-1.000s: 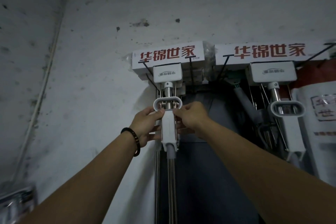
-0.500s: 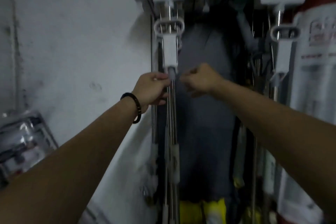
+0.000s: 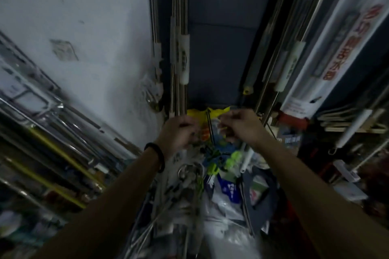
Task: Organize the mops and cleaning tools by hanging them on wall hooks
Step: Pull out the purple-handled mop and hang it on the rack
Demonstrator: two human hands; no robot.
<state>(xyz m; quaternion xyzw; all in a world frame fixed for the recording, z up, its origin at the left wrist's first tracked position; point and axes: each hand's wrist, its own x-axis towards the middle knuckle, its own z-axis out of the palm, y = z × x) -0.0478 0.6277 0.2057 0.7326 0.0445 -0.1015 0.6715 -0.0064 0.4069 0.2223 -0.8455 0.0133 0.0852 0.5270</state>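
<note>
At far left, metal racks (image 3: 42, 111): ranged along the white wall (image 3: 94, 17).
Mop poles (image 3: 181, 27): hung upright, just beside the wall.
Left hand (image 3: 179, 134): fingers curled at the poles' lower ends; grip blurred, cannot be told.
Right hand (image 3: 237, 128): fingers curled, just beside the left; contents cannot be told.
Packaged goods (image 3: 347, 38): red-lettered, at right.

Dim light, scuffed white wall (image 3: 84, 17), dark blue panel (image 3: 221, 6), metal rack (image 3: 42, 111) at left
</note>
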